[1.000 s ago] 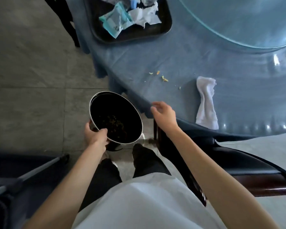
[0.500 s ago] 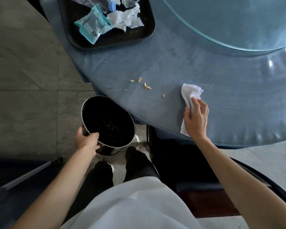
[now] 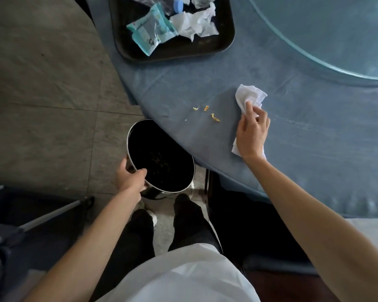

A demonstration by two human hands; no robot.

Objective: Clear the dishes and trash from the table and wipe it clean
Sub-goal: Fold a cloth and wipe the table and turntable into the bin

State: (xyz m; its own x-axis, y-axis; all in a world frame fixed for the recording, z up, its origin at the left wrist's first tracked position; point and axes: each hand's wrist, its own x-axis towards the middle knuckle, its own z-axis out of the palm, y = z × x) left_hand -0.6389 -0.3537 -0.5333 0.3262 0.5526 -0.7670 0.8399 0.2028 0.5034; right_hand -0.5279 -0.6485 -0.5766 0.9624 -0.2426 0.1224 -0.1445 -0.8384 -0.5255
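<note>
Your right hand [image 3: 251, 136] rests on the white cloth [image 3: 250, 99] on the blue table [image 3: 314, 149]. The fingers curl over the bunched top of the cloth and pinch it; the lower corner sticks out under your wrist. The cloth's long axis runs roughly from the table edge toward the middle of the table.

Your left hand [image 3: 130, 176] grips the near rim of the metal bin [image 3: 159, 158], thumb inside, fingers outside. The bin is tilted with its open mouth facing up toward you, and its far rim sits just under the curved table edge. Dark scraps show at the bottom.

The key relation: the yellow crumbs [image 3: 215, 117] lie on the tablecloth between the cloth and the bin. From your right hand they are to the left and slightly farther in; from the bin's mouth they are up and to the right, near the edge. Three larger bits plus a small white speck sit in a loose line.

Judgement: the sweep should go leftward and toward the edge, pushing the crumbs over the lip into the bin. The right hand is the nearer one and already has the cloth. The bin mouth looks a little left of the straight line from cloth through crumbs, so angle the stroke or shift the bin rightward.

The black tray [image 3: 225, 43] with a torn packet [image 3: 151, 34] and crumpled paper [image 3: 194, 25] remains on the table, well apart from both hands.
</note>
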